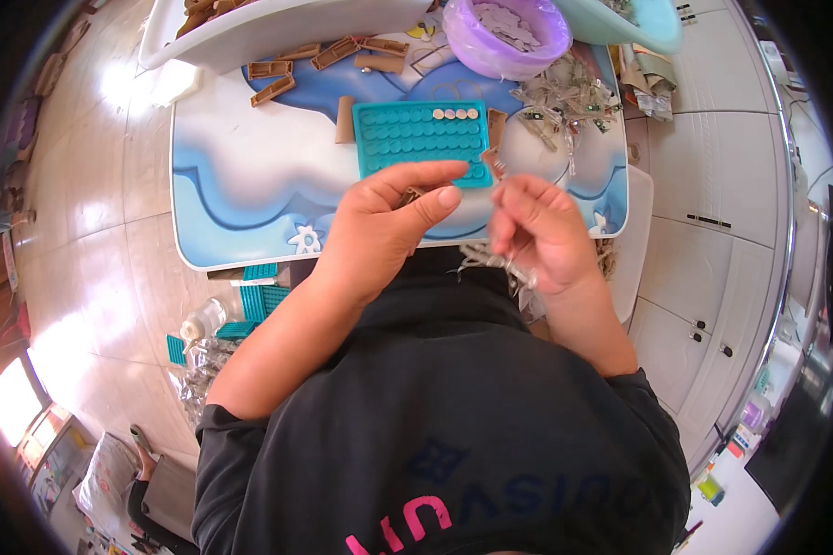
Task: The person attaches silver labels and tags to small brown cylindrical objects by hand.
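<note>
Here, seen from the head camera, the left hand (379, 227) pinches a small brown piece (410, 195) just below the teal tray (407, 139); the right hand (538, 231), beside it, is curled around thin clear bits (490, 261).

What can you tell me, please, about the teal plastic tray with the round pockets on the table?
The teal rectangular plastic tray lies flat on the blue-and-white table, straight ahead of the person. Rows of round pockets cover its face; a few at the top right hold small pale discs, the rest look empty. The left hand overlaps its near edge; whether it touches is unclear.
</note>
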`<state>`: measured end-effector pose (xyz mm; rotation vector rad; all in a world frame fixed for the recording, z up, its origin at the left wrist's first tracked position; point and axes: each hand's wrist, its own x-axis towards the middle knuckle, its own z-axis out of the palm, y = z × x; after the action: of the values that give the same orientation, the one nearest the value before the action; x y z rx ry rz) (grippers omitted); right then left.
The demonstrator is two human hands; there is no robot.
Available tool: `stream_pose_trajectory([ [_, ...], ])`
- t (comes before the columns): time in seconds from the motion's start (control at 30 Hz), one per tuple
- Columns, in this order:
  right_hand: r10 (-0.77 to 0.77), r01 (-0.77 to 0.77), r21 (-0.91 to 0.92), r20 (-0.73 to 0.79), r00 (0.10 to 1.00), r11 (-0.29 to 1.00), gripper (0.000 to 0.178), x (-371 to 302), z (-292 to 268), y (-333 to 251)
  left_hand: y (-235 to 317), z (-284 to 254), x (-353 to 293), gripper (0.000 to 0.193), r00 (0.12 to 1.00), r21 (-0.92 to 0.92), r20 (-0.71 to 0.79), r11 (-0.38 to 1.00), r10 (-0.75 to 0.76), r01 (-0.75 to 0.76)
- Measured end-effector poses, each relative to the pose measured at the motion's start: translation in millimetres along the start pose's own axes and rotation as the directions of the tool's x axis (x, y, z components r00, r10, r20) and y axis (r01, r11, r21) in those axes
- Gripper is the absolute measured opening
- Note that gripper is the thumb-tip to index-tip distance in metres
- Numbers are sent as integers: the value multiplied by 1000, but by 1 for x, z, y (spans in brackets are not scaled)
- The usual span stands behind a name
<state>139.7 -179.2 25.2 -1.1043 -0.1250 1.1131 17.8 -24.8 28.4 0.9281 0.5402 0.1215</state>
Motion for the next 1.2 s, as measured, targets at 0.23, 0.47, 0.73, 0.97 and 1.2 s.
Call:
stream_pose_trajectory([
  [0.23,293,-294,-7,106,950,956,18,-2,15,16,-13,-12,-1,20,994,-80,46,991,-101,104],
  [0.47,-672,591,-769,305,675,245,23,10,28,22,-13,-15,-4,23,997,-83,63,996,-35,40],
  [0.73,-663,624,-780,438,607,56,18,11,25,19,-8,-17,-5,20,992,11,19,992,-124,124],
  [0.97,-605,604,-756,365,708,250,15,19,26,5,-3,-13,-8,22,994,171,27,980,-107,101],
  [1.2,-597,642,-751,446,667,157,14,20,23,3,-10,-22,-6,25,999,171,21,985,-41,37],
])
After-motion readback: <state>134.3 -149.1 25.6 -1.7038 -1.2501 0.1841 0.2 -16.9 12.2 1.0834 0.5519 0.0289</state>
